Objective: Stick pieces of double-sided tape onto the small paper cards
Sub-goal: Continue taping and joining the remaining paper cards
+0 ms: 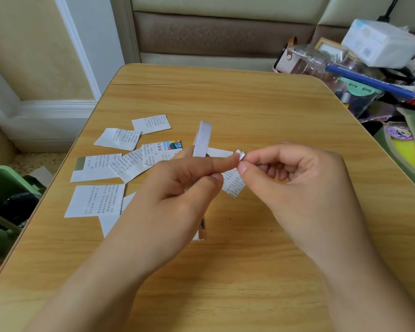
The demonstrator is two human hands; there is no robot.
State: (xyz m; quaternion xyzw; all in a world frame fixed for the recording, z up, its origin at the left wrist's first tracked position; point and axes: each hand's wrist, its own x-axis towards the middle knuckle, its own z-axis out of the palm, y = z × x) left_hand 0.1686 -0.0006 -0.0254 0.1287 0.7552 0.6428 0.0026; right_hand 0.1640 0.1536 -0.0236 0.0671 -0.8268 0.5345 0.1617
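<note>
Above the middle of the wooden table (249, 111), my left hand (185, 185) pinches a white strip of double-sided tape (202, 139) that stands upright past my fingers. My right hand (295, 178) pinches a small white bit of the tape's end (240, 155) between thumb and forefinger, close to my left fingertips. Several small printed paper cards (95, 200) lie scattered on the table's left half. One printed card (234, 185) lies just under my fingertips. A colour-printed card (169, 146) lies behind my left hand.
A cluttered pile with a white box (379, 44), a blue bar (369, 80) and clear plastic sits at the right beyond the table. A green bin (3, 185) stands left of the table. A padded bench back (221, 34) lies behind.
</note>
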